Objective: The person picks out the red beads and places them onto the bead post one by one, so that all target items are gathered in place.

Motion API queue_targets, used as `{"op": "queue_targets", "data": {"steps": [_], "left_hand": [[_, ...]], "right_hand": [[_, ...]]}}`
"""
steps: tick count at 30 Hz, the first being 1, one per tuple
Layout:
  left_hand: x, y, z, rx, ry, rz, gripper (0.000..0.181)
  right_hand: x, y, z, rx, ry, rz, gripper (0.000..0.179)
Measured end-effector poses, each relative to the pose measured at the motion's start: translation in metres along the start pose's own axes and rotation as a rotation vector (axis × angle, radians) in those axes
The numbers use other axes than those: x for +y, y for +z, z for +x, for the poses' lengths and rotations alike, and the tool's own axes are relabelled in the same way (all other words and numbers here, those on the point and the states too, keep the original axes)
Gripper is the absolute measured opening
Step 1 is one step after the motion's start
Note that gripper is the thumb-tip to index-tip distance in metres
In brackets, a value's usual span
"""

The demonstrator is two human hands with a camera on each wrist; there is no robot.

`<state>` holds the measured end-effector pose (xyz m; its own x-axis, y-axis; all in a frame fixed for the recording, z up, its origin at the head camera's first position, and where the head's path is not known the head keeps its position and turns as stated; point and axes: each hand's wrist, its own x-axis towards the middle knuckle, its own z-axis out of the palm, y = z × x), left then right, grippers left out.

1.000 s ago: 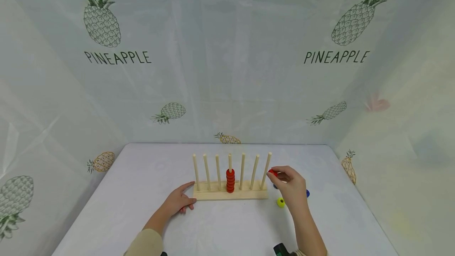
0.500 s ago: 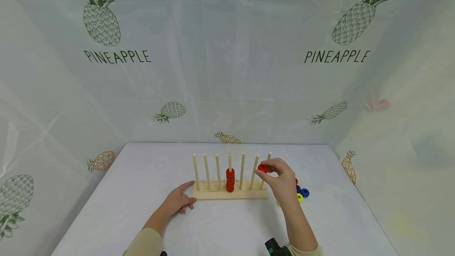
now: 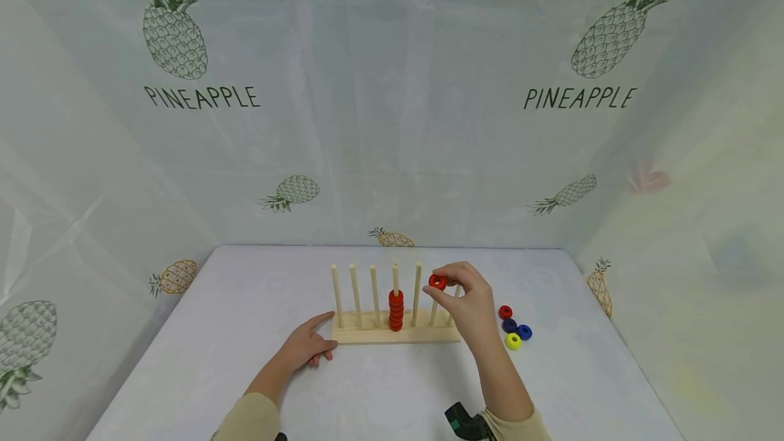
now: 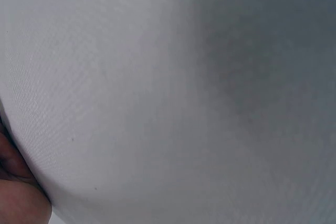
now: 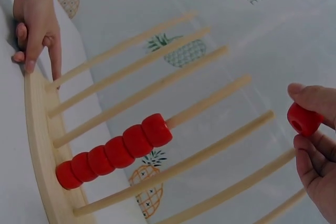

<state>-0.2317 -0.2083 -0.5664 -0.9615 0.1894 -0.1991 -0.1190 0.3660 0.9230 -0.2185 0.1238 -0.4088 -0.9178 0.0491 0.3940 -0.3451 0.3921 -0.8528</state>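
A wooden rack (image 3: 367, 337) with a row of several upright pegs stands on the table. Its middle peg carries a stack of several red beads (image 3: 396, 312). My left hand (image 3: 306, 344) holds the rack's left end, thumb at the front corner and index finger at the back. In the left wrist view only part of that hand (image 4: 21, 198) shows at the lower left edge. Thumb and fingertips of my right hand (image 3: 468, 298) pinch a red bead (image 3: 437, 282) with its hole showing. That bead is raised near the peg tops right of the stack, apart from the stack.
Right of the rack lie loose beads: a red bead (image 3: 505, 312), a dark blue bead (image 3: 510, 325), a blue bead (image 3: 525, 332) and a yellow bead (image 3: 513, 341). A pineapple-printed curtain (image 3: 392, 141) surrounds the white table (image 3: 380, 393).
My right hand has moved left with the red bead, from beyond the rack's right end to over its right-hand pegs, uncovering the loose beads. My left hand stays put.
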Motion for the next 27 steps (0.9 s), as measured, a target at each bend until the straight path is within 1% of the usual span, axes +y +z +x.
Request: {"op": "queue_targets", "data": {"steps": [6,10,16,19,27], "left_hand": [[0.002,0.0,-0.001,-0.001,-0.003,-0.005,0.074],[0.003,0.0,-0.002,0.005,-0.005,-0.005,0.074],[0.004,0.0,-0.003,0.014,-0.012,-0.005,0.074],[0.004,0.001,-0.003,0.015,-0.006,0.003,0.074],[0.003,0.0,-0.002,0.011,0.005,0.007,0.074]], "right_hand": [[-0.01,0.005,0.005,-0.035,-0.049,0.023,0.024],[-0.014,0.009,0.007,-0.043,-0.086,0.023,0.025],[-0.018,0.017,0.014,-0.062,-0.166,0.023,0.028],[-0.019,0.021,0.016,-0.082,-0.198,0.036,0.028],[-0.02,0.03,0.02,-0.125,-0.203,0.022,0.033]]}}
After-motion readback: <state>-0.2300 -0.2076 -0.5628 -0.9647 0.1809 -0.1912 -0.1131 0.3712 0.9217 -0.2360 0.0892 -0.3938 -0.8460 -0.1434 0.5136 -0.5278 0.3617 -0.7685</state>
